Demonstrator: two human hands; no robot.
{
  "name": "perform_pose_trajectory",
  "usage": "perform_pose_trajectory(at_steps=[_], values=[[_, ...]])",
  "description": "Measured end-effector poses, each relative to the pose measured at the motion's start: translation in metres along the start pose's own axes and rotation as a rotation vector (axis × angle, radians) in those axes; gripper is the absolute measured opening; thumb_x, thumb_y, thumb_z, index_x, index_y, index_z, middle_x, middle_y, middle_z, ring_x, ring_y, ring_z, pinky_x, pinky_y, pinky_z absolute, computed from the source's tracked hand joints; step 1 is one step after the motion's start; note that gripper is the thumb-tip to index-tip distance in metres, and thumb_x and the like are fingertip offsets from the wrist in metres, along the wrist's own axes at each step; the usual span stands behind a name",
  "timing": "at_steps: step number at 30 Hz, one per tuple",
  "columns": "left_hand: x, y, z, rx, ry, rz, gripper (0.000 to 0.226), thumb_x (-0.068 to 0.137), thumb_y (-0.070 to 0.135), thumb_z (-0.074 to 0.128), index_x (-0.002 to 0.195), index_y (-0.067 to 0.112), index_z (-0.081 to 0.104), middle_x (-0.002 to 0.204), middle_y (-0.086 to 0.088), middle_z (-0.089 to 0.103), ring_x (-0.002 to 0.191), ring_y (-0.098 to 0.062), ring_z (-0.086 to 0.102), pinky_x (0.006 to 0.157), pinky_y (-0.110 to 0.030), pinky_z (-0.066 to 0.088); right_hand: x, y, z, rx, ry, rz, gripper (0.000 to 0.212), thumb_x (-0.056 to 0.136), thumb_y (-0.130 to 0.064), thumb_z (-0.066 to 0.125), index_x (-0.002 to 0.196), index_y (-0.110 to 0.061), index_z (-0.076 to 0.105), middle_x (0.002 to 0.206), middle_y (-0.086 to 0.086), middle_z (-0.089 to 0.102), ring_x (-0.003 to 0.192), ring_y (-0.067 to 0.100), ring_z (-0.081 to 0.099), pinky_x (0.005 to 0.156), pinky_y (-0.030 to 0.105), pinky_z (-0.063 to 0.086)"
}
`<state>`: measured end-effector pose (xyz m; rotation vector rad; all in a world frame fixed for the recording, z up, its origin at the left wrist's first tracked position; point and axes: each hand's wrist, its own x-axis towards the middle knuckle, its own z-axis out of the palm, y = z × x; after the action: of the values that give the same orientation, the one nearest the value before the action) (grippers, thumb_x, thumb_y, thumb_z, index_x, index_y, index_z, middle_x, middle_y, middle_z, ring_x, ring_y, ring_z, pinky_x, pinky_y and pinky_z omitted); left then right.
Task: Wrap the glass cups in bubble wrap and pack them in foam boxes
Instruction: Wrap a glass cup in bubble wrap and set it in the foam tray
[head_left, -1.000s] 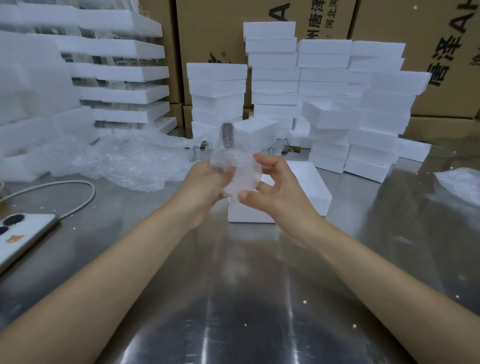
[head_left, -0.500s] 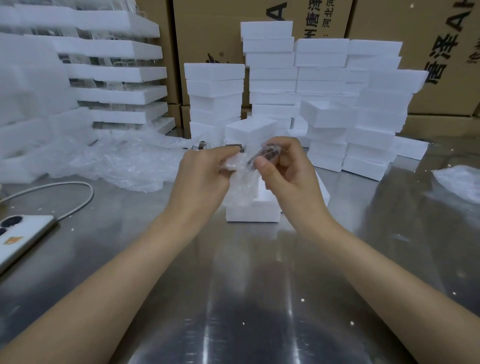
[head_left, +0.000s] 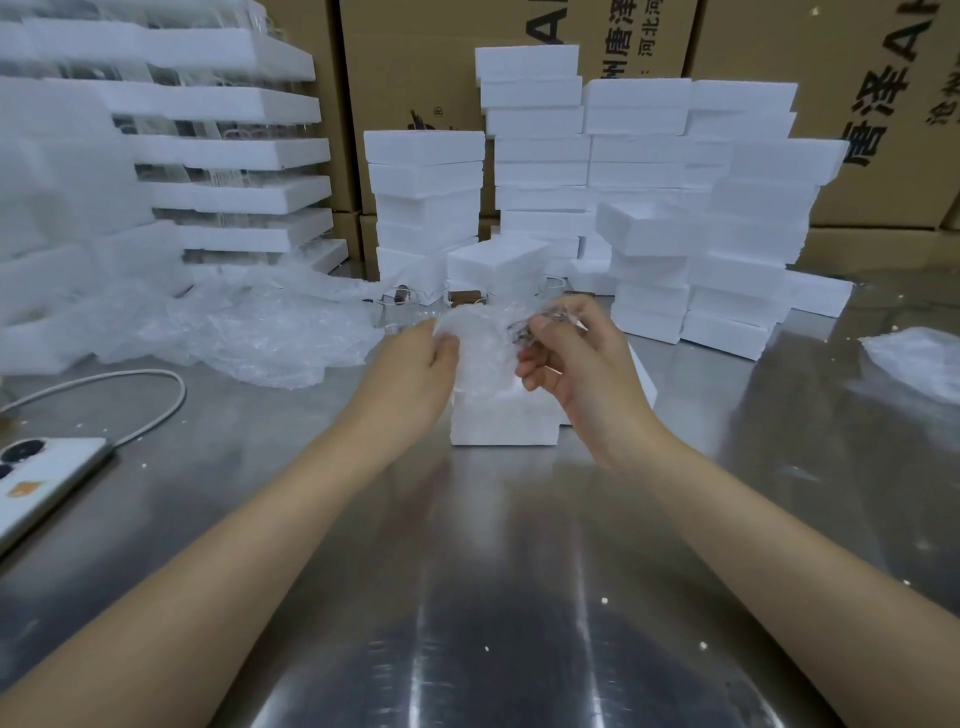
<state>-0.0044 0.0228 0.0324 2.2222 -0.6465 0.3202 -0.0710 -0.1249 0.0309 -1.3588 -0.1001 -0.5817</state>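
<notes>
Left hand: my left hand (head_left: 415, 364) has its fingers curled round the left side of the wrapped cup (head_left: 480, 345), thumb pressed on the wrap facing me.
Right hand: my right hand (head_left: 576, 358) pinches the upper right of the same bundle between thumb and forefinger; the other fingers are bent underneath it.
Wrapped cup: held in the air between both my hands, above the foam box (head_left: 504, 421). It is covered in cloudy bubble wrap, and I cannot tell how the glass lies inside. A dark bit shows through the wrap by my right thumb; I cannot tell what it is.
Foam box: white, standing on the steel table (head_left: 467, 571) just beyond my wrists, partly hidden by my hands.
Bare cups: a few clear glass cups (head_left: 400, 306) stand on the table right behind the bundle, with a small foam block behind them.
Loose wrap: a crumpled heap of bubble wrap (head_left: 249, 332) lies to my left; a smaller piece (head_left: 914, 358) lies at the far right.
Foam stacks: columns of white foam boxes (head_left: 649, 182) rise at the back of the table, with brown cartons (head_left: 415, 62) behind them.
Left side: foam trays (head_left: 234, 150) stacked in layers, clear glass showing between them.
Phone: a white phone (head_left: 41, 483) lies at the left edge, a white cable (head_left: 130, 415) looping away from it.
</notes>
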Motion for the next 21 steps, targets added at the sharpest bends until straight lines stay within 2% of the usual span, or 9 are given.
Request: perform_pose_trajectory(at_steps=[2,4,6,8,10,12,14,17,21], values=[[0.002,-0.003,0.001,-0.008,-0.002,-0.027,0.028,0.100,0.020,0.042,0.085,0.002,0.057,0.068,-0.009,0.057,0.063,-0.018,0.052,0.049,-0.014,0.032,-0.003,0.000,0.001,-0.180,-0.041,-0.128,0.010,0.089,-0.009,0.059,0.091,-0.018,0.056,0.067,-0.002,0.064,0.059,0.021,0.061,0.056,0.029,0.051],[0.002,-0.005,0.003,-0.005,0.022,-0.039,0.027,0.098,0.020,0.046,0.088,0.001,0.062,0.076,-0.015,0.064,0.072,-0.025,0.058,0.054,-0.020,0.034,-0.007,0.002,0.003,-0.313,-0.059,-0.216,0.013,0.084,-0.017,0.061,0.091,-0.028,0.057,0.068,-0.006,0.065,0.060,0.020,0.064,0.058,0.029,0.054],[0.001,-0.005,0.004,-0.014,0.104,-0.008,0.025,0.096,0.017,0.049,0.083,0.001,0.063,0.073,-0.014,0.063,0.073,-0.028,0.059,0.056,-0.026,0.035,-0.009,0.003,0.005,-0.352,-0.063,-0.240,0.016,0.083,-0.021,0.063,0.091,-0.033,0.055,0.070,-0.010,0.065,0.061,0.017,0.065,0.057,0.023,0.053],[-0.001,-0.004,0.003,-0.004,0.188,0.045,0.024,0.095,0.016,0.051,0.078,0.002,0.062,0.067,-0.011,0.060,0.071,-0.027,0.057,0.060,-0.030,0.037,-0.010,0.004,0.006,-0.358,-0.025,-0.213,0.018,0.083,-0.026,0.068,0.091,-0.034,0.054,0.071,-0.011,0.064,0.062,0.014,0.063,0.055,0.019,0.050],[-0.004,-0.001,0.004,0.005,0.229,0.101,0.022,0.094,0.017,0.051,0.079,0.007,0.063,0.064,-0.002,0.058,0.066,-0.017,0.055,0.058,-0.023,0.038,-0.008,0.004,0.006,-0.330,0.041,-0.168,0.018,0.083,-0.028,0.071,0.090,-0.030,0.055,0.069,-0.010,0.063,0.058,0.013,0.061,0.054,0.021,0.049],[-0.007,0.002,0.006,-0.026,0.238,0.137,0.018,0.093,0.018,0.050,0.082,0.018,0.064,0.061,0.007,0.056,0.062,-0.008,0.052,0.055,-0.012,0.034,-0.005,0.002,0.004,-0.265,0.078,-0.134,0.014,0.086,-0.021,0.069,0.090,-0.019,0.056,0.066,-0.007,0.061,0.054,0.015,0.057,0.056,0.026,0.048],[-0.008,0.004,0.007,-0.058,0.235,0.152,0.019,0.093,0.017,0.048,0.083,0.023,0.063,0.058,0.007,0.054,0.062,-0.006,0.052,0.053,-0.011,0.033,-0.002,-0.001,0.002,-0.160,0.082,-0.078,0.010,0.088,-0.011,0.066,0.091,-0.012,0.057,0.069,-0.002,0.060,0.054,0.015,0.055,0.056,0.028,0.047],[-0.008,0.004,0.006,-0.088,0.235,0.171,0.022,0.092,0.011,0.046,0.090,0.021,0.066,0.058,0.007,0.053,0.062,0.003,0.051,0.053,-0.008,0.034,0.000,-0.004,0.002,-0.007,0.017,0.039,0.015,0.086,-0.001,0.064,0.093,-0.014,0.060,0.075,0.000,0.060,0.056,0.015,0.051,0.054,0.025,0.043],[-0.008,0.006,0.002,-0.117,0.188,0.168,0.030,0.091,0.008,0.043,0.104,0.018,0.069,0.073,-0.002,0.065,0.066,-0.003,0.059,0.053,-0.009,0.040,0.001,-0.007,-0.003,-0.004,-0.150,0.125,0.020,0.084,-0.007,0.067,0.095,-0.023,0.068,0.070,-0.006,0.055,0.054,0.011,0.044,0.051,0.020,0.038]])
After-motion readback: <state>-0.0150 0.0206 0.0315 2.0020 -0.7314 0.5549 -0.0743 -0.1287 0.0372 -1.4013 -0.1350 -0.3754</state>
